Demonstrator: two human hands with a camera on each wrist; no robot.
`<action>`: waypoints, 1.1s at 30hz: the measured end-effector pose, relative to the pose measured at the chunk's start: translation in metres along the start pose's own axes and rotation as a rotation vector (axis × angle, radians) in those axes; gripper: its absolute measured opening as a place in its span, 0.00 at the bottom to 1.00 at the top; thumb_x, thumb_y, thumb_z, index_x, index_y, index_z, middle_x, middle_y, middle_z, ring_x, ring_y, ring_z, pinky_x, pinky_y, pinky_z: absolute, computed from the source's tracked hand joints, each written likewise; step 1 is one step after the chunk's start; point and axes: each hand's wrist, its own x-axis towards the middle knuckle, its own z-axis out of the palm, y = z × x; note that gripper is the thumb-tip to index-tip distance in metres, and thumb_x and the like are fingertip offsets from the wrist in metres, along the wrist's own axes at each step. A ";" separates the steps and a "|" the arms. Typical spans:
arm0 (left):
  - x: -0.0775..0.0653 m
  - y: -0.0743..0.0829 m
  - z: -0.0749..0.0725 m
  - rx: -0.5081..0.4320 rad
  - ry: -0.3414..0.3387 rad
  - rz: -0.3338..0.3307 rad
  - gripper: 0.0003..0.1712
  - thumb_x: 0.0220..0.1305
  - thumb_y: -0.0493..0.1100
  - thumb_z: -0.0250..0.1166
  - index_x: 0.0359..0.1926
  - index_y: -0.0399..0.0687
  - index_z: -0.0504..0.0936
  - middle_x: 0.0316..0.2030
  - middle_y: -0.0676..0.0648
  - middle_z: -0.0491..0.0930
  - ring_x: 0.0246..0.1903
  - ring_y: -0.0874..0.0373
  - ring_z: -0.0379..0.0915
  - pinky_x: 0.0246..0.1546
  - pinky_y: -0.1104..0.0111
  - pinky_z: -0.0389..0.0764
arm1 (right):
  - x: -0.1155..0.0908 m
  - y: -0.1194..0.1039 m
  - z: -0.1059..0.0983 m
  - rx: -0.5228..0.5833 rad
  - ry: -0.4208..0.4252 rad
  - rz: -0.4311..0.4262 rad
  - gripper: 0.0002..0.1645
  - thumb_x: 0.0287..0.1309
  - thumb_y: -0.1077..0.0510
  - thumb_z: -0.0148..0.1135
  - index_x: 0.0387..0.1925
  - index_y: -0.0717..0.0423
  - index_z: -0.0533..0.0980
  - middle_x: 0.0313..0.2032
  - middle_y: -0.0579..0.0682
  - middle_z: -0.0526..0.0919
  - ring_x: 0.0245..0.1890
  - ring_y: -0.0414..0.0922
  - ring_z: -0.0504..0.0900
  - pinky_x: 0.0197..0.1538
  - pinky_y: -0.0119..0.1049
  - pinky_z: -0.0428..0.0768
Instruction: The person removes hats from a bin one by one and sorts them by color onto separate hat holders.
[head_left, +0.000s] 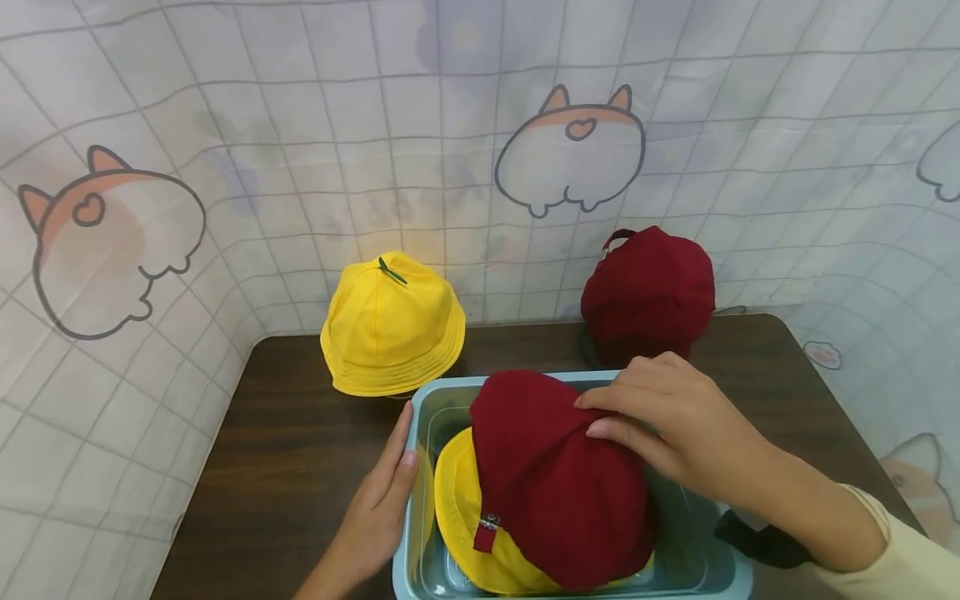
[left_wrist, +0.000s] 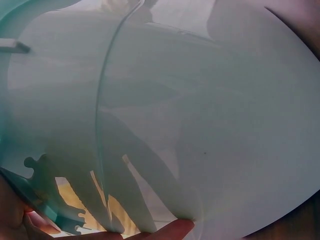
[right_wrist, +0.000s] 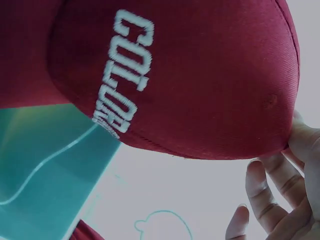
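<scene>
My right hand [head_left: 678, 408] pinches the edge of a dark red cap [head_left: 555, 483] between thumb and fingers. In the right wrist view, white "COLOR" embroidery shows on the cap [right_wrist: 190, 85], and the hand [right_wrist: 285, 185] grips its edge at the right. The cap lies over a yellow bucket hat [head_left: 456, 492] inside a light blue plastic bin [head_left: 401, 533]. Against the bin's left side rests my left hand [head_left: 375, 508], its fingers straight. The left wrist view shows fingertips [left_wrist: 175, 230] touching the bin's outer wall [left_wrist: 225, 125].
Behind the bin, a yellow bucket hat [head_left: 393, 329] with a green sprout stands at left. Another dark red cap [head_left: 648, 292] stands at back right on a dark support. The dark wooden table [head_left: 247, 467] meets a grid-patterned cloth [head_left: 337, 108] at the back.
</scene>
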 end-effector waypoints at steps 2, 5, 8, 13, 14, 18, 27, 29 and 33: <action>0.000 -0.001 0.000 -0.002 0.001 0.006 0.33 0.84 0.51 0.42 0.82 0.72 0.42 0.81 0.58 0.45 0.79 0.52 0.48 0.72 0.55 0.53 | 0.001 0.000 -0.004 -0.003 0.021 0.002 0.23 0.75 0.35 0.49 0.48 0.39 0.84 0.34 0.30 0.80 0.36 0.30 0.72 0.43 0.28 0.67; 0.000 -0.002 0.000 0.014 0.010 0.008 0.33 0.84 0.51 0.42 0.82 0.72 0.42 0.81 0.59 0.45 0.78 0.54 0.49 0.72 0.57 0.52 | 0.003 0.000 -0.008 -0.008 0.056 0.007 0.24 0.74 0.35 0.49 0.49 0.42 0.85 0.34 0.31 0.81 0.35 0.31 0.71 0.42 0.28 0.65; 0.001 -0.001 0.000 0.023 0.014 0.010 0.33 0.84 0.52 0.42 0.82 0.71 0.42 0.81 0.59 0.45 0.78 0.55 0.48 0.71 0.61 0.51 | 0.005 0.000 -0.013 -0.013 0.085 0.014 0.26 0.74 0.35 0.50 0.48 0.45 0.85 0.34 0.33 0.82 0.34 0.32 0.71 0.43 0.29 0.66; 0.000 0.000 0.000 0.030 0.020 0.013 0.32 0.84 0.52 0.41 0.82 0.71 0.43 0.81 0.59 0.44 0.78 0.57 0.47 0.70 0.74 0.50 | 0.008 0.000 -0.021 -0.046 0.114 0.031 0.27 0.73 0.34 0.49 0.47 0.46 0.85 0.35 0.36 0.83 0.33 0.34 0.72 0.44 0.31 0.67; 0.000 0.000 0.000 0.031 0.022 0.015 0.32 0.84 0.52 0.41 0.82 0.71 0.43 0.81 0.59 0.44 0.78 0.57 0.47 0.70 0.78 0.50 | 0.008 0.000 -0.023 -0.056 0.116 0.037 0.28 0.73 0.33 0.49 0.47 0.46 0.85 0.34 0.36 0.83 0.33 0.34 0.72 0.44 0.31 0.67; -0.001 -0.001 0.000 0.025 0.024 0.029 0.32 0.84 0.52 0.41 0.82 0.70 0.44 0.81 0.58 0.45 0.78 0.58 0.47 0.67 0.86 0.49 | 0.010 0.000 -0.032 -0.084 0.124 0.067 0.29 0.73 0.33 0.48 0.47 0.46 0.85 0.35 0.37 0.84 0.34 0.34 0.73 0.43 0.31 0.68; 0.002 -0.002 0.001 0.017 0.009 0.040 0.32 0.84 0.52 0.40 0.82 0.69 0.43 0.81 0.59 0.44 0.78 0.60 0.45 0.67 0.86 0.49 | 0.020 0.006 -0.057 -0.127 0.147 0.112 0.30 0.73 0.32 0.49 0.49 0.47 0.86 0.37 0.40 0.86 0.37 0.35 0.75 0.42 0.26 0.71; 0.001 -0.001 0.001 0.007 0.002 0.028 0.32 0.84 0.52 0.40 0.82 0.70 0.42 0.81 0.59 0.43 0.78 0.60 0.44 0.67 0.87 0.49 | 0.022 0.008 -0.061 -0.116 0.174 0.116 0.30 0.72 0.32 0.50 0.48 0.48 0.86 0.38 0.42 0.87 0.39 0.35 0.77 0.45 0.22 0.71; -0.001 0.001 0.001 -0.008 0.000 -0.001 0.32 0.84 0.53 0.40 0.82 0.73 0.42 0.81 0.60 0.43 0.78 0.59 0.43 0.66 0.87 0.49 | 0.027 0.011 -0.073 -0.118 0.222 0.156 0.25 0.71 0.38 0.58 0.49 0.51 0.87 0.38 0.46 0.88 0.41 0.30 0.78 0.47 0.15 0.69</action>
